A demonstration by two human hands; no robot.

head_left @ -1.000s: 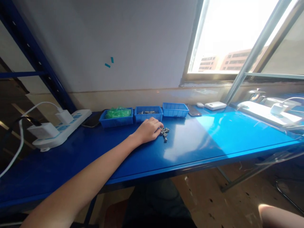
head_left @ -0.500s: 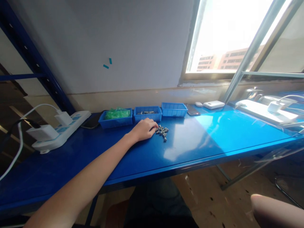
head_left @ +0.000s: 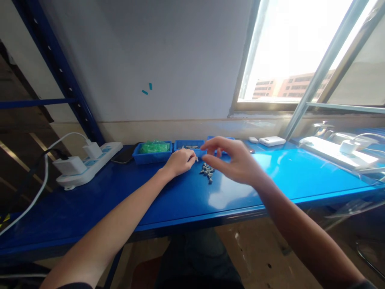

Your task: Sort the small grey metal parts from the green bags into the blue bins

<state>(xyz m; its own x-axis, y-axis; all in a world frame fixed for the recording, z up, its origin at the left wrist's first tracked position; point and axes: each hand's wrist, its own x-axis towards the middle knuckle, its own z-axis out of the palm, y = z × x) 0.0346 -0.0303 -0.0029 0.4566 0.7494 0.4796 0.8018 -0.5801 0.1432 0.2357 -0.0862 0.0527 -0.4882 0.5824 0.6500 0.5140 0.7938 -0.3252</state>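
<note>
My left hand [head_left: 179, 162] is closed in a pinch on a small grey metal piece [head_left: 197, 159], just in front of the middle blue bin [head_left: 189, 143]. My right hand [head_left: 233, 158] hovers to its right, thumb and fingers apart, with nothing seen between them. Below and between the hands, a small pile of grey metal pieces [head_left: 207, 170] lies on the blue table [head_left: 180, 200]; they are too small to name exactly. More metal pieces show in the middle bin. The right-hand blue bin [head_left: 230, 138] is mostly hidden behind my right hand.
To the left stand a blue bin [head_left: 136, 156] with green plastic bags [head_left: 155, 147], a dark phone [head_left: 123, 155] and a power strip [head_left: 90, 168] with chargers. At the back right are a white box-shaped device [head_left: 272, 141] and another white power strip [head_left: 337, 148].
My right hand has come in from the lower right to beside my left hand. The left hand has lifted slightly away from the pile with a metal piece. The view has shifted a little.
</note>
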